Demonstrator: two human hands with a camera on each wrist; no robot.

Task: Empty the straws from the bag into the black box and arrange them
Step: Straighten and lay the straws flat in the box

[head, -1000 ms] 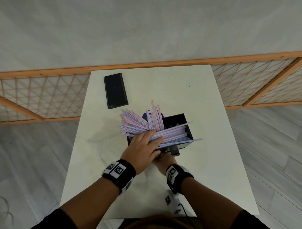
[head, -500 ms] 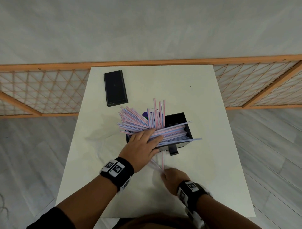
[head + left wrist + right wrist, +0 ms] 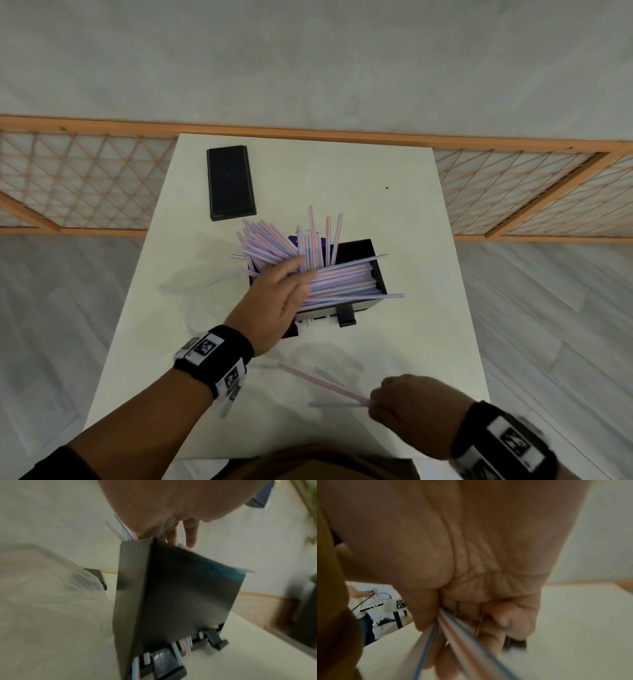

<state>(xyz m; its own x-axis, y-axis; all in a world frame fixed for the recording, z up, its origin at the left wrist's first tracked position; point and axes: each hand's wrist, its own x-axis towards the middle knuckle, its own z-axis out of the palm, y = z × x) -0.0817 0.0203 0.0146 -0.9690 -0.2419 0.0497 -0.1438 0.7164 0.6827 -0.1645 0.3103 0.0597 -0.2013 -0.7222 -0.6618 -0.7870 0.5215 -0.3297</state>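
The black box (image 3: 356, 248) stands mid-table, stuffed with pink-and-blue striped straws (image 3: 342, 281); some lie flat, others fan out up and to the left. My left hand (image 3: 274, 301) rests flat on the pile at the box's left end, fingers straight. In the left wrist view the box (image 3: 180, 595) shows its front wall, and straw ends (image 3: 185, 645) poke from the slot at its base. Near the table's front edge my right hand (image 3: 411, 407) pinches a few loose straws (image 3: 329, 383), which point left and away; these straws (image 3: 462, 628) run between its curled fingers.
A flat black lid (image 3: 230, 181) lies at the table's far left. The clear plastic bag (image 3: 191, 270) lies crumpled to the left of the box. A wooden lattice rail (image 3: 513, 185) runs behind the white table (image 3: 428, 342).
My right hand has drawn back from the box's front slot toward the near table edge, bringing a few straws with it. My left hand has stayed on the pile.
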